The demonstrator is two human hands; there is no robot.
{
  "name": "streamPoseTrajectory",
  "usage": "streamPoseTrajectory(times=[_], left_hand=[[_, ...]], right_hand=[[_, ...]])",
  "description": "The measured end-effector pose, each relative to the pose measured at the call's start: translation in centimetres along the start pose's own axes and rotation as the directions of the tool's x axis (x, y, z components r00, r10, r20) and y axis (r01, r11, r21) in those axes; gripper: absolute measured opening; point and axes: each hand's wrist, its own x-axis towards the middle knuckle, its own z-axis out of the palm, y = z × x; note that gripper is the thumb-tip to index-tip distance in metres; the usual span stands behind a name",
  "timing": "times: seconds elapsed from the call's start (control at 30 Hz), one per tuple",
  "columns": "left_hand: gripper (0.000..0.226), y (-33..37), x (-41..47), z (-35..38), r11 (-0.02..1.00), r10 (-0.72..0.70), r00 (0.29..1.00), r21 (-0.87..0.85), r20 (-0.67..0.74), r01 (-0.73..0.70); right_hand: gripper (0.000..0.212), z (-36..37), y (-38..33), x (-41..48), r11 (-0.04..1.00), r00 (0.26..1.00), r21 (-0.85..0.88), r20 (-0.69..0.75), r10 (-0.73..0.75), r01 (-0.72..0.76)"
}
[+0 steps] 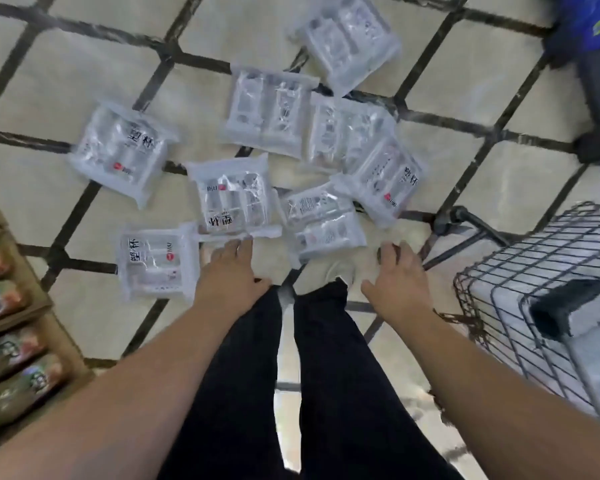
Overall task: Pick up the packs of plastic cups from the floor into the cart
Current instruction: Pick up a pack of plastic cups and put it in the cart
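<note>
Lying on floor (84, 74): 8 cup packs (234, 195); both hands' (234, 275) grip apart, empty.

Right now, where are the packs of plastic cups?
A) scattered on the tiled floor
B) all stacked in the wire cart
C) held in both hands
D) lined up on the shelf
A: the packs of plastic cups lie spread over the tiled floor, while the left hand and right hand are empty above them.
</note>
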Motion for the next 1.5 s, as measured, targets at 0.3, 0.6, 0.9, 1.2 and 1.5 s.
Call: streamPoseTrajectory(times=[0.3, 0.6, 0.9, 1.2, 1.5], left_hand=[[0.096, -1.4, 27.4, 23.1, 0.997, 0.041, 0.992, 0.053, 0.115, -0.047], [0.110, 1.7, 36.8, 33.1, 0.915, -0.063, 0.995, -0.394, 0.079, 0.089], [0.114, 5.2, 36.2, 33.3, 0.648, -0.248, 0.969, -0.744, -0.006, 0.161], [0.105, 1.9, 18.0, 17.7, 0.785, -0.206, 0.977, -0.588, 0.046, 0.194], [0.107, 2.9, -6.8, -7.2, 0.746, -0.167, 0.971, -0.666, -0.170, 0.012]], right_hand=[[0.089, 21.6, 0.6, 29.9, 0.981, 0.993, -0.152, 0.048, -0.112, 0.118], [0.110, 29.1, 4.6, 39.3, 0.934, 0.995, 0.344, -0.012, -0.100, 0.098], [0.102, 28.8, 2.3, 35.7, 0.852, 0.995, 0.515, -0.005, -0.100, 0.088], [0.097, 15.5, -0.9, 16.3, 0.806, 0.994, 0.592, 0.097, -0.042, -0.023], [0.104, -9.3, -5.2, -7.9, 0.810, 0.989, 0.569, -0.123, -0.082, 0.138]])
